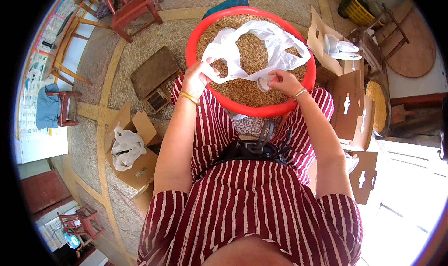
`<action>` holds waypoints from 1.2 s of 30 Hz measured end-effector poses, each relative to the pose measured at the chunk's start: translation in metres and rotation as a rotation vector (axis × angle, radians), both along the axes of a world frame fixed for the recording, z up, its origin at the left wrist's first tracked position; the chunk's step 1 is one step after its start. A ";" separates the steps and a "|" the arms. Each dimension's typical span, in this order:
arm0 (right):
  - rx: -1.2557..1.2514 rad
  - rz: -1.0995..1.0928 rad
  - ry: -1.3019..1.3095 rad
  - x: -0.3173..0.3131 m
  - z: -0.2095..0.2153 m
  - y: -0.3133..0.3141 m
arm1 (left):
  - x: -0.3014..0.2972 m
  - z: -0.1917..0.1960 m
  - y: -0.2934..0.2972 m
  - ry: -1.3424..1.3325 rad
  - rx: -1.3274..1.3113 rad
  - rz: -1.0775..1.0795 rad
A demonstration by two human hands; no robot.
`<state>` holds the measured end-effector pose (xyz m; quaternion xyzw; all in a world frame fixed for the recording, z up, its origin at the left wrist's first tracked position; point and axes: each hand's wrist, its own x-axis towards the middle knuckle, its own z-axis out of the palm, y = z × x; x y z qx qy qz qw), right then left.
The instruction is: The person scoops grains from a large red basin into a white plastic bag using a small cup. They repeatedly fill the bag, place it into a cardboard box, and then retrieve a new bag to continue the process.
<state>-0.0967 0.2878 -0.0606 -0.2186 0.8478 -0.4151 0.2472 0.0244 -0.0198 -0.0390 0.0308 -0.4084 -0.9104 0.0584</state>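
Note:
A large red plastic basin stands in front of my knees, filled with golden-brown grain-like pieces. Spread over it is a white plastic bag with its handles looped open. My left hand pinches the bag at the basin's near-left rim. At the near-right side, the fingers of my right hand are closed on a small round whitish object just below the bag. Whether this object is a lid, a cup or a roll of tape I cannot tell.
Cardboard boxes stand close on my right, one topped by a white bag. Another open box with a white bag is on my left. A wooden box lies left of the basin. Red chairs stand farther off.

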 end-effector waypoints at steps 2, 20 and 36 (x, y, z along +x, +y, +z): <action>0.155 0.063 0.103 0.006 -0.006 0.000 | 0.000 -0.001 0.000 -0.023 -0.006 0.011; 0.389 -0.081 0.333 0.004 -0.084 0.001 | -0.001 0.001 0.003 0.011 0.001 -0.012; -0.232 -0.227 -0.521 0.003 0.015 0.019 | -0.001 -0.001 0.000 -0.009 -0.012 -0.010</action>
